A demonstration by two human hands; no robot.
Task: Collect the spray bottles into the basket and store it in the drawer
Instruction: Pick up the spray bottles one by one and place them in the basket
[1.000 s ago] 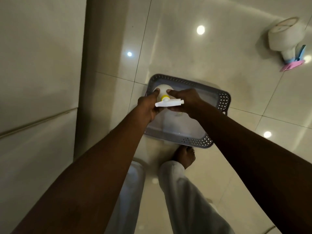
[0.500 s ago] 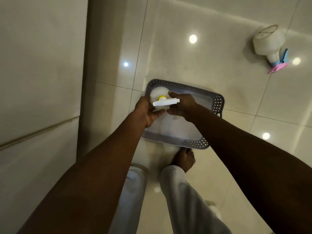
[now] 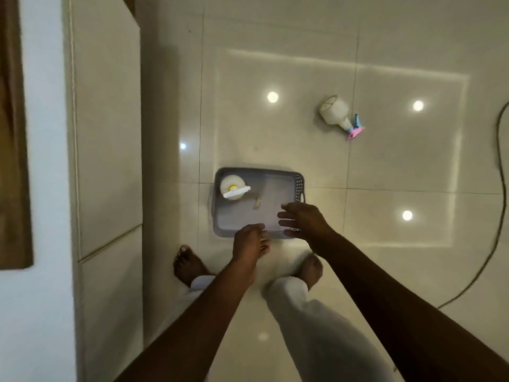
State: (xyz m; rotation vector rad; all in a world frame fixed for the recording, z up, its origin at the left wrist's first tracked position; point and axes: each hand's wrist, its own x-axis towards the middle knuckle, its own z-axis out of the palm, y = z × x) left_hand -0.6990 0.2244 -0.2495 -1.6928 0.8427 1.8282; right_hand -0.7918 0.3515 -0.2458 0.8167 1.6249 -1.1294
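— Glossy pale floor tiles [image 3: 275,133], ceiling lamps mirrored in them; tall pale cabinet [image 3: 107,133] along the left edge. Saw the basket?

— Grey basket [image 3: 299,186] on the floor, just ahead of two bare feet. Held one white spray bottle [image 3: 232,187] with a yellow collar, upright in the far-left corner.

— And the other bottle?

— Second spray bottle [image 3: 334,110], pink and blue trigger, lay on its side out on the tiles, well apart from the basket, toward the far right.

— Hands?

— Left hand [image 3: 249,242] hung over the basket's near rim, fingers loosely curled, gripped nothing. Right hand [image 3: 303,219] hovered over the near-right corner, fingers spread, likewise empty.

— Anything else?

— Dark cable [image 3: 500,216] curved along the floor's right edge.
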